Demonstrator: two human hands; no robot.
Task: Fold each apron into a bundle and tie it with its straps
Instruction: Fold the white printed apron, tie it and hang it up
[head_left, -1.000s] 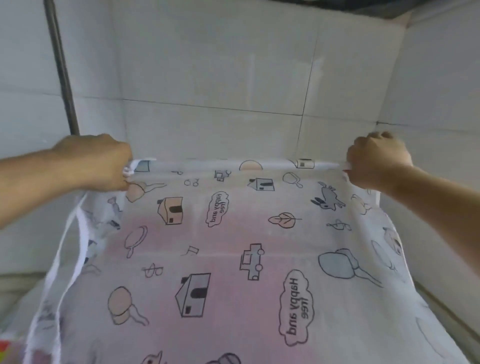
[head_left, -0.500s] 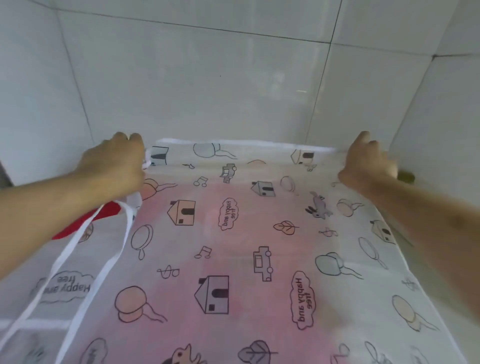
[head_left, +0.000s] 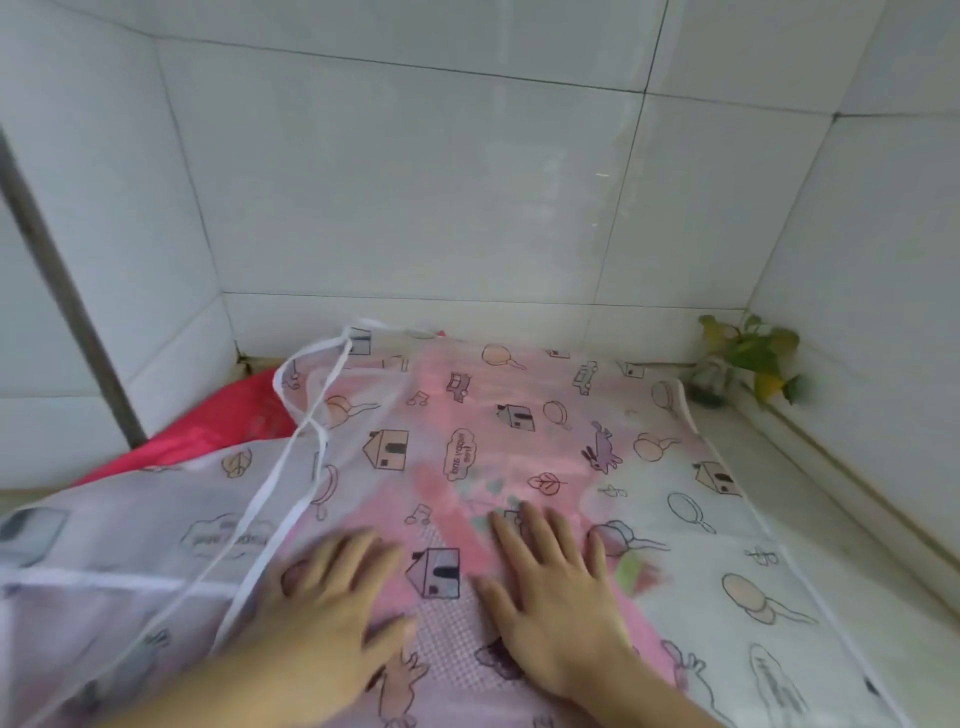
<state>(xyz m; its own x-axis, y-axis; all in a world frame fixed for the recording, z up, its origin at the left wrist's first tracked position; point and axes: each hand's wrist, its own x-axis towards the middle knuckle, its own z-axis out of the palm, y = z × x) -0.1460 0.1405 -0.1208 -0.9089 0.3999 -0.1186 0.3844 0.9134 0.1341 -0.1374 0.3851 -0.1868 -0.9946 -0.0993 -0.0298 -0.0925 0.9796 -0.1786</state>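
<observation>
I see a pale ledge (head_left: 810, 499) boxed in by white tiled walls (head_left: 415, 182) at the back and both sides, a small green plant (head_left: 748, 358) in the far right corner. The sheer printed apron (head_left: 519, 431) lies spread flat on it, its white straps (head_left: 291, 467) trailing left over a second printed sheet. My left hand (head_left: 332, 592) and right hand (head_left: 550, 582) press down on the cloth, fingers straight and spread. A red cloth (head_left: 218, 421) shows at the far left, mostly covered. What pink thing lies under the apron I cannot tell. Both hands are blurred.
</observation>
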